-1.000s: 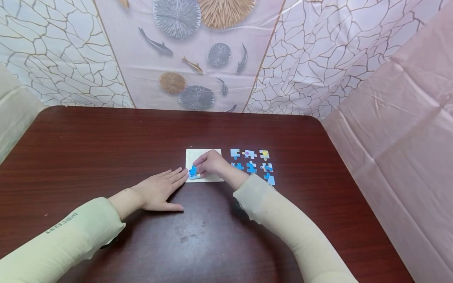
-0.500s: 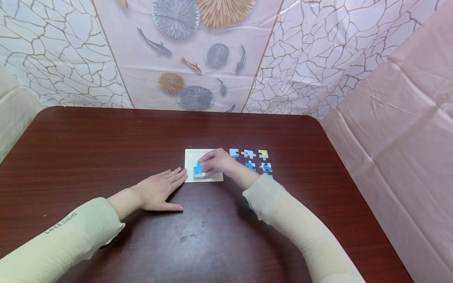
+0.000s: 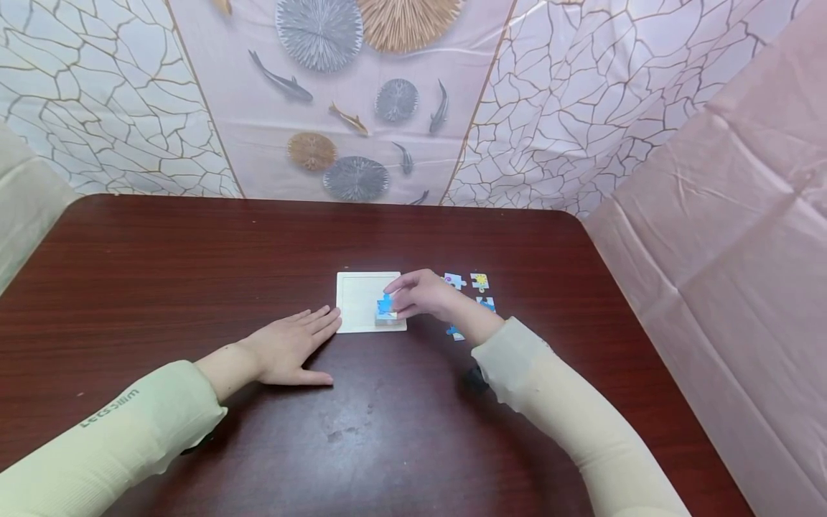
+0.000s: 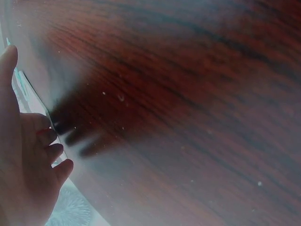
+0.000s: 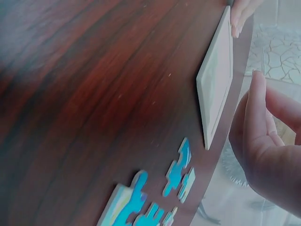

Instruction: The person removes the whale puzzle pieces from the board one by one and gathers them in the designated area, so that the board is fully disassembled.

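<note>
In the head view, my right hand [image 3: 426, 294] pinches a blue jigsaw piece [image 3: 385, 307] between thumb and fingers. It hovers over the right part of a white puzzle tray [image 3: 357, 294], whose inside is bare where it shows. My left hand [image 3: 291, 348] lies flat on the table, fingers straight, fingertips at the tray's left edge. In the right wrist view my raised right hand [image 5: 268, 146] is beyond the tray [image 5: 211, 89], with the left fingers [image 5: 241, 16] at its far end. Only part of my left hand [image 4: 33, 155] shows in the left wrist view.
Several loose jigsaw pieces [image 5: 176, 172] lie right of the tray, partly hidden behind my right forearm in the head view; one carries a yellow sun [image 3: 479, 281]. The dark wooden table [image 3: 194, 251] ends at patterned cloth walls [image 3: 555, 108] at the back and sides.
My right hand has carried the blue jigsaw piece from the tray's lower left corner toward its right side. The left hand stays in place at the tray's edge.
</note>
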`<state>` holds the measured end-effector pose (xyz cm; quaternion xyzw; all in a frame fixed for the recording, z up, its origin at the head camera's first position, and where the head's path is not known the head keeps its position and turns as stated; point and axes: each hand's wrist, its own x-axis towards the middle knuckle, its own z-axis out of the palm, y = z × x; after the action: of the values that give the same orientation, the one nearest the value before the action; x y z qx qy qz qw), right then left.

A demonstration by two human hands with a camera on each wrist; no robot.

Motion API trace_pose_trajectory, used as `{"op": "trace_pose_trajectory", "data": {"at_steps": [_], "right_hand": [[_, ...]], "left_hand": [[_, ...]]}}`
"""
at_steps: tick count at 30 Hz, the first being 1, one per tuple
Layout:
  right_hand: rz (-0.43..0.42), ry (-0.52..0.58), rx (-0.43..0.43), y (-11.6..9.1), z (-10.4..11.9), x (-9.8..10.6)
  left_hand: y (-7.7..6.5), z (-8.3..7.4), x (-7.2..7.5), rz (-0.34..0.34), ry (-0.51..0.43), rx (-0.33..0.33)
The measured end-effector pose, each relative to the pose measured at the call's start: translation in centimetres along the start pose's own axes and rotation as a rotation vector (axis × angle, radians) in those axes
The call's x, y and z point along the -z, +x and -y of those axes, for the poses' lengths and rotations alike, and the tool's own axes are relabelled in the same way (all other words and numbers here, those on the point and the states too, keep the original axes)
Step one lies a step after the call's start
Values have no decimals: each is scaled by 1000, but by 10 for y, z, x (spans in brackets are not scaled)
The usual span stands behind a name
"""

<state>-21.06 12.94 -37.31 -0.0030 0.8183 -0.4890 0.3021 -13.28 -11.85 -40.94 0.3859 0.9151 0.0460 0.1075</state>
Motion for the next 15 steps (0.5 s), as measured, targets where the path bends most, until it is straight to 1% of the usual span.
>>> {"op": "trace_pose_trajectory", "data": {"at_steps": [7, 15], "right_hand": [[14, 22, -28, -3, -8, 9], [38, 22, -21, -9, -13, 18]], "left_hand": [[0, 0, 0, -7, 0, -3], [0, -1, 0, -15, 8, -8]]}}
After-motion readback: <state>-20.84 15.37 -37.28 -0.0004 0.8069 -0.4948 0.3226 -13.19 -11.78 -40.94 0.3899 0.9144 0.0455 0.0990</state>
